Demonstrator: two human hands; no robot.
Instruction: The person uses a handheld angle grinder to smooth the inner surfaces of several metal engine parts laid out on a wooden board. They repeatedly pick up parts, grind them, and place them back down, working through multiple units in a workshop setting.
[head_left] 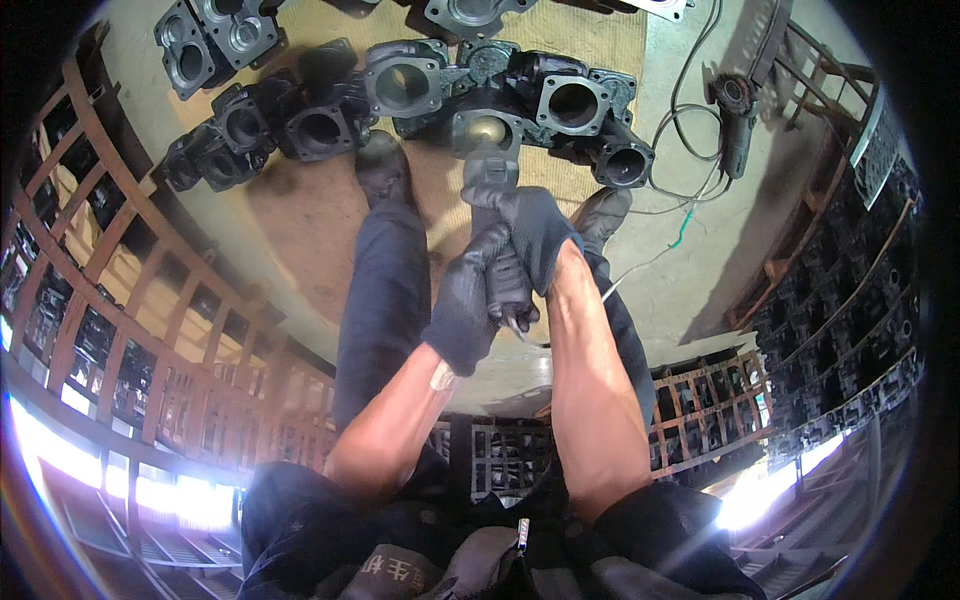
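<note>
Both my hands wear dark gloves and grip a corded angle grinder. My left hand is wrapped round the rear of its body, close to where the cord comes out. Farther forward, my right hand closes over the body behind the grinder's head. That head is at the near edge of a dark metal casting with a square flange and round bore; whether it touches the flange I cannot tell. A flanged casting stands to the right of it, another behind to the left.
More castings line the floor on the left, and others stand farther back. A second angle grinder lies at right, its cord looping nearby. Rusty metal racks flank both sides. My shoes are close to the castings.
</note>
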